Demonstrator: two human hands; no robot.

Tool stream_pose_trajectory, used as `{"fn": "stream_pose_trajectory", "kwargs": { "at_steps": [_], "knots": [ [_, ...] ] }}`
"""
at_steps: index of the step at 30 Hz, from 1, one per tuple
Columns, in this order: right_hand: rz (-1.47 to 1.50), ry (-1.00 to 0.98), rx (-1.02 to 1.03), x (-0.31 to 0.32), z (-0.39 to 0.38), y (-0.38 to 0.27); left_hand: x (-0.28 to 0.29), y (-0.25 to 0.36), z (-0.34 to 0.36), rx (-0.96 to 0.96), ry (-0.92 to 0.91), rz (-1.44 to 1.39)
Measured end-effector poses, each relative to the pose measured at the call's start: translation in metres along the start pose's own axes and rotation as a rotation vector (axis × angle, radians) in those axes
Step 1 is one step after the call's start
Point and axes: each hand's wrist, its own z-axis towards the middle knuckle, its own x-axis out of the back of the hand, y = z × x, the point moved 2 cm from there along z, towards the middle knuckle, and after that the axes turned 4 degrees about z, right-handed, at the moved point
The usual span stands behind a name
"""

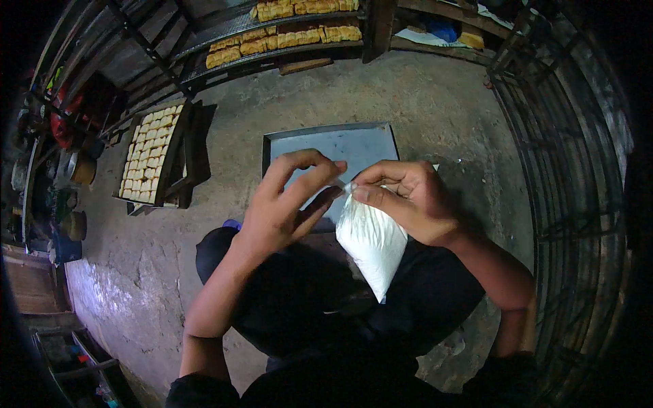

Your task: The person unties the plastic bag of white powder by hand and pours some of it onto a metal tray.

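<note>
A clear cone-shaped plastic bag (373,238) filled with something white hangs point down over my lap. The thumb and fingers of my right hand (411,197) pinch its gathered neck. On the other side of the neck, my left hand (282,200) curls its fingers around the thin twisted end of the bag; part of that grip is hidden by the fingers. Under and beyond both hands, a shallow metal tray (333,139) lies on the floor, its near part covered by my hands and knees.
At the left, a tray of pale bread pieces (151,149) leans on a dark stand. Loaves of browned bread (286,39) line a rack (224,30) at the back. Tall dark metal racks (571,183) stand along the right. Pots (80,168) sit at the far left.
</note>
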Motion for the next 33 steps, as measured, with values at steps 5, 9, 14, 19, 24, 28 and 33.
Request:
{"fn": "stream_pose_trajectory", "kwargs": {
  "at_steps": [5,9,14,19,24,28,33],
  "knots": [
    [0.063,0.050,-0.038,0.002,0.001,0.004,0.000,0.004,0.007,-0.126,0.012,0.050],
    [0.126,0.076,-0.062,0.000,0.000,0.003,-0.004,0.007,0.000,-0.035,0.010,0.029],
    [0.009,0.124,-0.001,-0.006,-0.002,-0.004,-0.009,0.006,-0.006,0.068,-0.030,-0.067],
    [0.017,0.133,-0.027,-0.004,-0.001,0.000,-0.006,0.011,0.002,0.111,0.024,-0.031],
    [0.114,0.105,-0.049,-0.005,-0.001,-0.003,-0.010,0.011,-0.003,0.151,-0.018,-0.109],
    [0.120,0.085,-0.054,-0.004,-0.001,-0.005,-0.012,0.006,-0.005,0.131,0.009,-0.082],
    [0.122,0.083,-0.104,-0.006,-0.001,-0.007,-0.007,0.003,-0.002,0.017,0.038,0.077]
  ]
}}
